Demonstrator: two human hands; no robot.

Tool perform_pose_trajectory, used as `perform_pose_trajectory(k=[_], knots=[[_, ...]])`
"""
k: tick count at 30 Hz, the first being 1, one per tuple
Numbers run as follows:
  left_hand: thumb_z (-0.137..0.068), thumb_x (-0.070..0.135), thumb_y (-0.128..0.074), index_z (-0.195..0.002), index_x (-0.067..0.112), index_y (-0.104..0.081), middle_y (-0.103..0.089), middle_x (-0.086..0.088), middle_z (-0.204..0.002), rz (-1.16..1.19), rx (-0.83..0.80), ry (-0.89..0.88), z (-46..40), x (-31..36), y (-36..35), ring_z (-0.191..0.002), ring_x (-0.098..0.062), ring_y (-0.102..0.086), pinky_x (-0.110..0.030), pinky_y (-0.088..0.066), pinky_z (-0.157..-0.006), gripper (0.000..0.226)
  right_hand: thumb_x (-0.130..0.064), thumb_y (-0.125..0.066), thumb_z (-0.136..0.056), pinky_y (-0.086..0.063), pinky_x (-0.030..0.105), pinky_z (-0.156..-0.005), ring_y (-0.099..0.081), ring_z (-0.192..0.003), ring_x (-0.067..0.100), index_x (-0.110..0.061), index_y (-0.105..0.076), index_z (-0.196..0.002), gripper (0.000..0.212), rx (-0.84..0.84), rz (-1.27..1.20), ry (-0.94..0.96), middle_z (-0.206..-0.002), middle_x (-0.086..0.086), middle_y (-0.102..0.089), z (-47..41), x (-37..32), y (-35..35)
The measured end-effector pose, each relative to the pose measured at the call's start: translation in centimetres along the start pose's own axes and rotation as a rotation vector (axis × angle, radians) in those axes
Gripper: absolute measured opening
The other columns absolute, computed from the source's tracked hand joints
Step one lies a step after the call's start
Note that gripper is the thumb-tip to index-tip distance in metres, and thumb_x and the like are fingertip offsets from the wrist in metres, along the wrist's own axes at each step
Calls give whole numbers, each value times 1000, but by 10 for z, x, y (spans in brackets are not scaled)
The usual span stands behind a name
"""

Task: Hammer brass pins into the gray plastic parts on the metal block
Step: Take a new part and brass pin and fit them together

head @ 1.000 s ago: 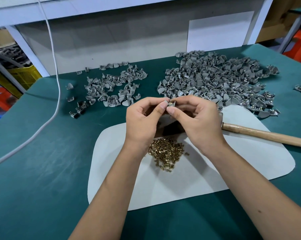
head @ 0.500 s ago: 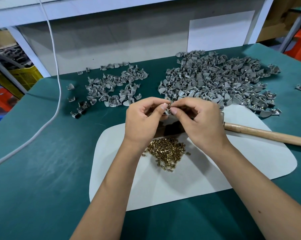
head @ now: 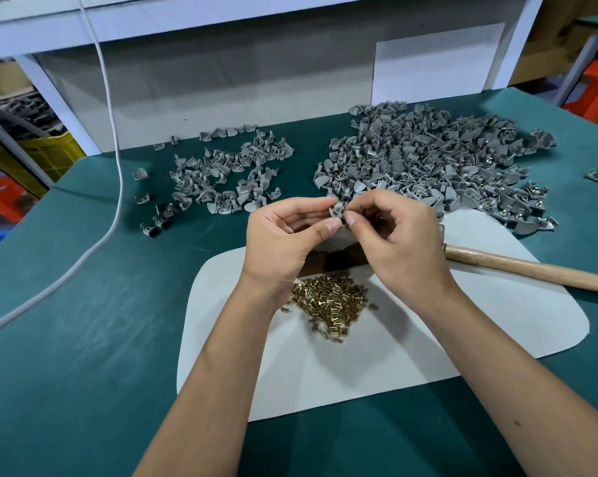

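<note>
My left hand (head: 284, 242) and my right hand (head: 401, 242) meet above the mat, and both pinch one small gray plastic part (head: 337, 211) between thumbs and fingertips. Whether a pin sits in it is hidden by the fingers. A heap of brass pins (head: 328, 304) lies on the white mat (head: 462, 339) just below my wrists. The metal block (head: 335, 261) is a dark shape mostly hidden under my hands. The wooden hammer handle (head: 531, 270) lies on the mat to the right, its head hidden behind my right hand.
A large pile of gray parts (head: 428, 160) covers the far right of the green table (head: 84, 339). A smaller pile (head: 222, 173) lies far left. A white cable (head: 115, 166) curves across the left side. One stray part (head: 597, 174) sits at the far right.
Both hands stay together over the block, working the gray part with small finger shifts. The part has turned slightly between the fingertips. Nothing else on the table has moved.
</note>
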State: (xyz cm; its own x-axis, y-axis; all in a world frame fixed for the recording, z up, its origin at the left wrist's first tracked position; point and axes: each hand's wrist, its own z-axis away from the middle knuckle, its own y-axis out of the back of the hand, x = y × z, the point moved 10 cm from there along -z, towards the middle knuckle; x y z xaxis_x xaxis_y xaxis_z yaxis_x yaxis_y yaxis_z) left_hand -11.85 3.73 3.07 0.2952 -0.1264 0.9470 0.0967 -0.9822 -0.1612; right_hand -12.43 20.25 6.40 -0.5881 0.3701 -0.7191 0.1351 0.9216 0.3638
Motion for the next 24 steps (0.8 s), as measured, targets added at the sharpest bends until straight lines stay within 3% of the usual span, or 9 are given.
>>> perform_pose_trajectory(k=[7, 14, 19, 22, 24], knots=[[-73, -10, -83, -93, 11, -79, -79, -4, -81, -23, -5, -20, 2, 2, -2, -75, -12, -74, -22, -58, -71, 29, -10, -73, -89, -57, 32, -72, -68, -77, 9, -18, -75, -89, 8, -48, -4, -33, -81, -11, -71, 0, 6, -3], [-73, -8, -84, -90, 15, -79, -79, -9, -84, -73, 26, -20, 4, -1, -4, -80, -19, -75, -30, -61, -76, 28, -8, -74, -88, -45, 13, -67, -63, -70, 2, -18, -75, -87, 10, -53, 43, -55, -76, -14, -68, -1, 8, -2], [-76, -1, -83, -97, 25, -77, -78, -1, -92, -327, 33, -128, 4, 7, -10, -87, -17, -76, -30, -60, -82, 34, -7, -74, -88, -51, 14, -73, -67, -78, 1, -17, -77, -93, 11, -124, 75, -80, -83, -11, -72, -3, 6, 0], [-81, 1, -82, -99, 27, -78, -75, 5, -99, -532, 52, -142, 4, 5, -7, -94, -11, -73, -32, -60, -90, 31, -11, -76, -88, -46, 2, -68, -62, -78, -9, -22, -75, -96, 14, -221, 235, -128, -82, -21, -67, -12, 21, 24], [-82, 6, -82, -94, 25, -78, -75, 11, -97, -643, 82, -91, 3, 2, 0, -96, -6, -72, -33, -59, -93, 23, -15, -76, -88, -44, 9, -63, -59, -75, -6, -25, -72, -94, 13, -333, 503, -199, -81, -17, -65, -18, 45, 48]])
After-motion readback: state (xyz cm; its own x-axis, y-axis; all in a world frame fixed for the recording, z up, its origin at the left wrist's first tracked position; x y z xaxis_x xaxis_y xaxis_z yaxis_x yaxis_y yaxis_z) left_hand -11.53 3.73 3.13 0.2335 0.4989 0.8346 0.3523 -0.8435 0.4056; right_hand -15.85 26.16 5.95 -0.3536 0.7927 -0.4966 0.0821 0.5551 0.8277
